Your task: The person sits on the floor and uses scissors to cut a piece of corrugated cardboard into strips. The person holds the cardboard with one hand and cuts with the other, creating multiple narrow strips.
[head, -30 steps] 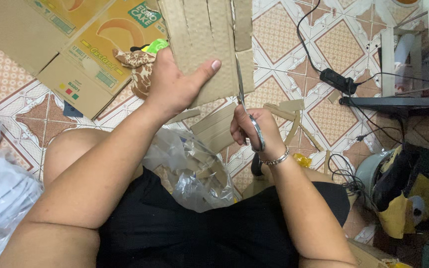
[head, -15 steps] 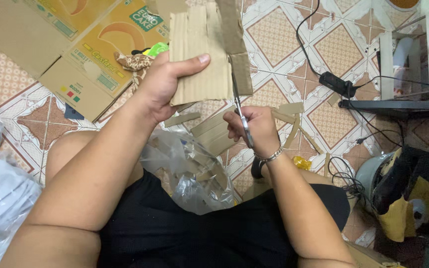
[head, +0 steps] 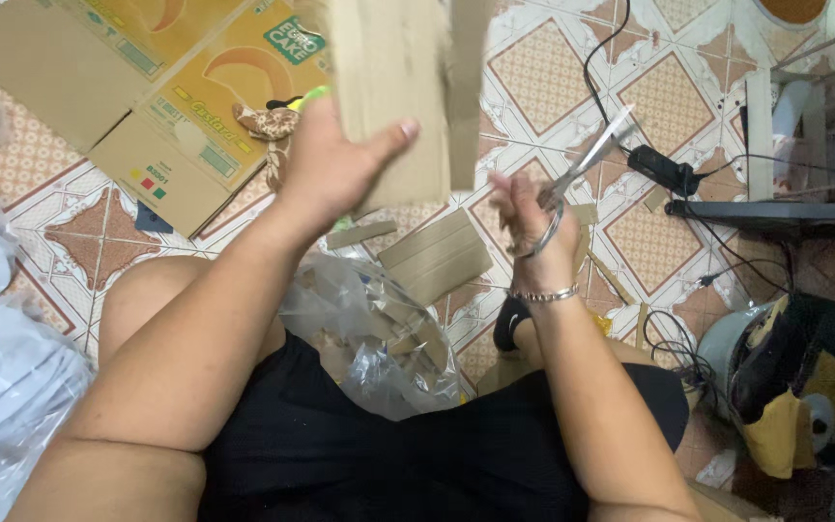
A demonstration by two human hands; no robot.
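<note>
- The left hand [head: 335,164] grips a tall piece of brown cardboard [head: 388,87] — fingers wrapped behind, thumb pressed across the front — and holds it upright above the tiled floor [head: 543,77]. The piece is blurred, and a narrow strip [head: 466,87] along its right edge looks partly cut free.
- The right hand [head: 533,227] is closed through the loops of a pair of scissors [head: 582,164], blades pointing up and right, apart from the cardboard; how far the blades gape I cannot tell for blur.
- Risk, as I judge it: the thumb lies on the front face near the cut line, so a blade coming back in at speed could nick it.
- The hanging strip could tear or drop among the cut strips [head: 432,256] by the knee, or onto the clear plastic bag [head: 379,329] in the lap.
- Scissor tips point toward the black power adapter [head: 664,169] and its cables — a wide swing to the right could snag a cord.
- Room: open tiles lie ahead, between the hands and the adapter. To the left the flattened printed carton [head: 147,87] covers the floor; white plastic bags [head: 2,367] crowd the left edge; a dark shelf edge [head: 775,213] and a bundle of dark and yellow cloth [head: 804,387] close off the right.
</note>
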